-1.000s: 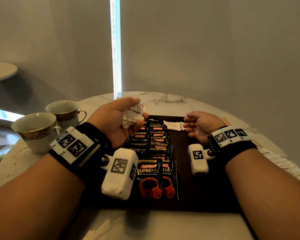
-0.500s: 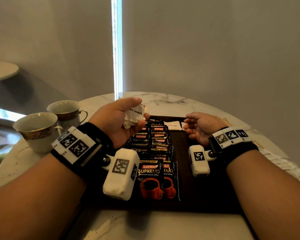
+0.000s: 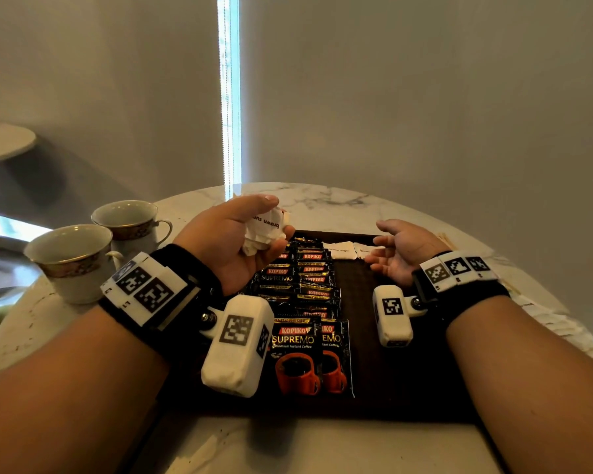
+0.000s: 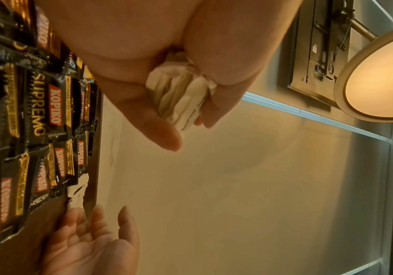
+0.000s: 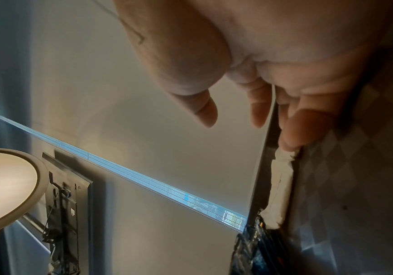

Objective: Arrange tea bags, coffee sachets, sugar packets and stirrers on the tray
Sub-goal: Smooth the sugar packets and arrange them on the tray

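My left hand (image 3: 254, 230) (image 4: 174, 104) is raised over the tray's far left and grips a bunch of white brown-sugar packets (image 3: 266, 230) (image 4: 179, 96). Black Kopiko coffee sachets (image 3: 298, 302) (image 4: 38, 115) lie in overlapping rows down the dark tray (image 3: 384, 371). Two white sugar packets (image 3: 343, 249) lie flat at the tray's far edge. My right hand (image 3: 391, 251) (image 5: 233, 109) hovers beside them, palm turned inward, fingers loosely spread, holding nothing. Light wooden stirrers (image 3: 447, 239) peek out behind the right wrist.
Two white teacups (image 3: 72, 258) (image 3: 131, 222) stand left of the tray on the round marble table (image 3: 322, 200). White paper packets (image 3: 548, 316) lie on the table to the right of the tray. A grey wall rises close behind.
My right hand has uncurled and its fingers now spread wider. The left hand still holds the packets in about the same place.
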The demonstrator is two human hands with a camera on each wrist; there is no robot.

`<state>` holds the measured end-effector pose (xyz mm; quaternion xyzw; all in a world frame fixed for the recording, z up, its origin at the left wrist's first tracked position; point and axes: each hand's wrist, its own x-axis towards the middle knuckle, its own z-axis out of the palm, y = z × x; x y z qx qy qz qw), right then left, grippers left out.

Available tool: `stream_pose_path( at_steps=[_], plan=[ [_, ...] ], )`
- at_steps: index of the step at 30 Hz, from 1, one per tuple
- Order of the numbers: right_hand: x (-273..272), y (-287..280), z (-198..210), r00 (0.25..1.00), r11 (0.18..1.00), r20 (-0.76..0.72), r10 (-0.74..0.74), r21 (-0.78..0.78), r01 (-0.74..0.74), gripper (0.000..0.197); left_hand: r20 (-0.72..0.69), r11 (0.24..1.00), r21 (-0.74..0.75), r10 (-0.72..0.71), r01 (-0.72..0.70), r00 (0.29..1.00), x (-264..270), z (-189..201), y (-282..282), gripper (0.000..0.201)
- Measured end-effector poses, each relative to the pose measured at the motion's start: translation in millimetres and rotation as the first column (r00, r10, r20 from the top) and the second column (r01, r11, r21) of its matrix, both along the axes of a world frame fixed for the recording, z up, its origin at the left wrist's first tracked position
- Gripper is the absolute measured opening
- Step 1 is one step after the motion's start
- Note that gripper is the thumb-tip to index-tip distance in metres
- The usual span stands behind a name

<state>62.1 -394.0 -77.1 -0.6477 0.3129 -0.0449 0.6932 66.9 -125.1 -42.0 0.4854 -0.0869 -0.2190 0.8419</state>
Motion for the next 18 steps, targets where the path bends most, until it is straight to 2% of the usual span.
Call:
stream_pose_path(
  at_steps=[3,6,9,11,14,18],
  plan=[
    [-1,0,1,1.0,1.0,0.008,-0.008,0.001,0.008,0.035,-0.019,0.999,-0.036,-0.019,0.018,1.0,-2,2,1,0.01],
    [-2,-2,5,0.998,0.999,0.038,-0.053,-0.012,0.053,0.03,-0.06,0.995,-0.093,-0.041,0.035,0.997,-4,2,3,0.026],
    [-6,1,20,0.991,1.0,0.132,-0.028,-0.006,0.029,0.024,-0.057,0.993,-0.098,-0.076,0.07,0.996,-4,2,3,0.034],
    [-13,12,36,0.978,0.999,0.205,0.041,-0.015,-0.039,0.022,-0.035,0.99,-0.088,-0.118,0.114,0.992,-3,2,3,0.041],
    [-29,41,56,0.93,0.971,0.281,0.237,-0.059,-0.23,0.027,0.021,0.989,-0.042,-0.143,0.144,0.989,-4,2,3,0.059],
    [-44,78,64,0.834,0.884,0.293,0.467,-0.149,-0.443,0.039,0.052,0.996,-0.018,-0.088,0.089,0.995,-4,0,1,0.052]
  ],
)
